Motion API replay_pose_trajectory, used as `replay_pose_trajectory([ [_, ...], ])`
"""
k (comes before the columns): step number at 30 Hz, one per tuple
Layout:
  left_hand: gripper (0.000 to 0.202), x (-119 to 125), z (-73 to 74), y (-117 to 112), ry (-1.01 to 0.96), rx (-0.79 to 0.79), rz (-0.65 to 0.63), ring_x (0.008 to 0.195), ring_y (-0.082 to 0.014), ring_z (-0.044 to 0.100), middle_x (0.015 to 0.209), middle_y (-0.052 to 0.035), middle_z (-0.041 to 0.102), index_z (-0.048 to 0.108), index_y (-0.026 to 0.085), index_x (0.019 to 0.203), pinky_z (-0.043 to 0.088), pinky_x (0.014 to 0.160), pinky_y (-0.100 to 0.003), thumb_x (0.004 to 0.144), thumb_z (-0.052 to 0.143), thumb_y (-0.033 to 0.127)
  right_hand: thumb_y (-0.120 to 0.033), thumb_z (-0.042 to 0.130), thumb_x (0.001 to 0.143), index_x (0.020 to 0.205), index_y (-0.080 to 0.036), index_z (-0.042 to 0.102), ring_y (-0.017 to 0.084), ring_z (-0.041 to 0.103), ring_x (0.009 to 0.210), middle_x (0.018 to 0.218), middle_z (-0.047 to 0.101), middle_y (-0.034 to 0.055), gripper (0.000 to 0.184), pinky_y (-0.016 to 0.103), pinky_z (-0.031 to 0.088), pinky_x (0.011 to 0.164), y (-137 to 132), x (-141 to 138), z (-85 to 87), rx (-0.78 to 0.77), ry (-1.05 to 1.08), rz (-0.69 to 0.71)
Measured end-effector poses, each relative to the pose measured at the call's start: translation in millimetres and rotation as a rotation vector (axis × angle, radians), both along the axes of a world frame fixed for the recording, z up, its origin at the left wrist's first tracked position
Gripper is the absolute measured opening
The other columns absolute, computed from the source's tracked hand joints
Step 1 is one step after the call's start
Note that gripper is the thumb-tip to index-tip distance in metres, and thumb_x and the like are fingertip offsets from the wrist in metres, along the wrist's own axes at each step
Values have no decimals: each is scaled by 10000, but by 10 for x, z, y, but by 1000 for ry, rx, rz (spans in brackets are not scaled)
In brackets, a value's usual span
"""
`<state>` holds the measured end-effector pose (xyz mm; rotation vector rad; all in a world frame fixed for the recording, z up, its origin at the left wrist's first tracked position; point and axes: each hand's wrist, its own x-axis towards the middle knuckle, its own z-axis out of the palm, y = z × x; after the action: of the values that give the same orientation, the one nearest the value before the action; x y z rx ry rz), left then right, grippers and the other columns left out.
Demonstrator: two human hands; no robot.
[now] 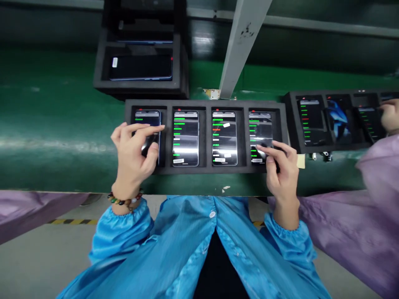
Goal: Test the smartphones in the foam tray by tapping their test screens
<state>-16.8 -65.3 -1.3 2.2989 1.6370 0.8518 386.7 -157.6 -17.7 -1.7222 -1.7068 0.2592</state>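
A dark foam tray (205,170) lies before me with several smartphones set in its compartments. My left hand (134,151) is over the leftmost phone (146,115), fingers spread and partly covering its screen. My right hand (282,170) has its fingers stretched out, the index finger at the screen of the rightmost phone (260,124). Between my hands are two lit phones, one left of centre (186,139) and one right of centre (224,141), both showing lists with green lines. A red line and small white stickers also show on the right-of-centre phone.
Stacked foam trays (140,85) with dark-screened phones stand at the back left. On the right, another foam tray (293,124) holds phones, with a co-worker's hand (389,114) at its far end. A grey metal post (241,45) rises behind my tray from the green table (62,137).
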Motion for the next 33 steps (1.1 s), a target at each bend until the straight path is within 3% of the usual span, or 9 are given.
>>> replay_pose_trajectory([
  [5,384,-248,-36,-125,-29,36,111,1265,-280,680,1260,-76,797,789,231,1315,349,1333,-555,1077,537,396,-206,530,1066,1355,-309,770,326,653,1429,1363,771,90,389,588,518,1192,95,-327,65,-67,-43,237],
  [8,378,-311,-45,-185,-53,36,153,1252,-274,681,1251,-75,804,798,218,1286,416,1284,-546,1086,527,391,-179,527,1056,1363,-316,749,329,642,1452,1352,795,68,403,590,490,1200,154,-455,79,-89,-80,292],
  [13,494,-442,-87,-232,-55,-24,247,1229,-279,692,1191,-73,798,811,179,1207,458,1188,-603,1094,443,488,-145,519,1047,1416,-315,706,315,628,1470,1337,813,55,447,579,475,1209,316,-832,102,-47,-54,436],
  [19,419,-644,-194,-317,-81,45,259,1178,-263,726,1125,-61,812,835,243,1138,458,1197,-586,1064,472,439,-154,496,1064,1422,-298,695,324,606,1499,1302,823,75,435,603,454,1217,509,-1283,136,-85,-69,606],
  [23,447,-747,-279,-407,-116,98,277,1190,-296,715,1113,-106,802,860,274,1103,507,1171,-560,1039,452,444,-157,496,1071,1465,-306,674,323,602,1508,1407,778,80,457,600,444,1231,507,-1170,139,-65,-32,567],
  [27,503,-825,-359,-488,-86,12,239,1225,-333,701,1113,-107,811,862,306,1066,472,1220,-575,998,413,524,-207,511,1090,1449,-326,704,342,614,1488,1381,776,80,425,619,452,1229,461,-935,139,-56,1,428],
  [33,499,-807,-364,-491,-104,48,194,1228,-340,692,1120,-97,809,845,327,1139,435,1222,-579,1027,412,547,-280,514,1109,1377,-312,775,368,636,1463,1336,801,95,375,677,452,1241,400,-656,153,-18,30,231],
])
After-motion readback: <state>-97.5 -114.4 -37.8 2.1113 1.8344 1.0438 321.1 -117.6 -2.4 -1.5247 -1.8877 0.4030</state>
